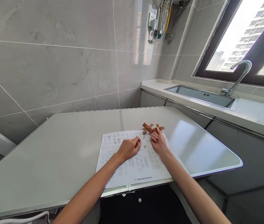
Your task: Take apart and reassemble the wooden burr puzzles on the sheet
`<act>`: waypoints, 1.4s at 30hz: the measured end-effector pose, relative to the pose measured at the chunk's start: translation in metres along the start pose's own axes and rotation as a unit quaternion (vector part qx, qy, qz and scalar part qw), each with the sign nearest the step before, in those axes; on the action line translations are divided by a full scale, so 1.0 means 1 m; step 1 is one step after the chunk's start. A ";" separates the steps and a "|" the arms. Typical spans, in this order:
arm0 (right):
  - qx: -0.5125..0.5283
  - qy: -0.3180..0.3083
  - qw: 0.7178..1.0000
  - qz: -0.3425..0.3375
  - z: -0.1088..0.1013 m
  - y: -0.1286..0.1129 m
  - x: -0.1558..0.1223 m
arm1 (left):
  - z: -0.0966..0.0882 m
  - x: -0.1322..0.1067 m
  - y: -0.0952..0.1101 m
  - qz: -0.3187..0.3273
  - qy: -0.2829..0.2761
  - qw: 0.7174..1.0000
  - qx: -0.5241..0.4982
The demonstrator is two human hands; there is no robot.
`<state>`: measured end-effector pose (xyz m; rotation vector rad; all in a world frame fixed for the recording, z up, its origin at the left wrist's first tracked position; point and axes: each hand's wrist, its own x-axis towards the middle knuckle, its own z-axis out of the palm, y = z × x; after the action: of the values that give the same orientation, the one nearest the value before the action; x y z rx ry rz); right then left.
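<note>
My left hand (129, 147) rests on a printed sheet of paper (127, 169), its fingers curled in; nothing shows in them. Further right, my right hand (158, 142) has its fingers closed on a small wooden puzzle piece (160, 127) at the sheet's far edge. Just left of it, crossed wooden puzzle pieces (148, 128) lie at the top of the sheet. Small diagrams cover the paper, and its heading faces away from me. Where exactly the held piece ends and the crossed ones begin is too small to tell.
The pale folding table (64, 161) has a seam down its middle and a rounded right corner. Behind it stands a grey tiled wall (76, 62). To the right are a counter with a sink (199, 95), a curved tap (241, 73) and a window.
</note>
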<state>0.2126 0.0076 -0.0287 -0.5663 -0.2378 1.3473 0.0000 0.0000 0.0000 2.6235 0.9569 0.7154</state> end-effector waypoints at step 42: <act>-0.413 -0.308 0.857 0.001 0.041 0.009 -0.049 | -0.022 0.010 0.003 -0.082 -0.029 0.776 -0.624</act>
<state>0.1746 -0.0284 0.0087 -0.8177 -1.3926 1.3623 -0.0035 0.0059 0.0231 1.3403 0.3838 0.8036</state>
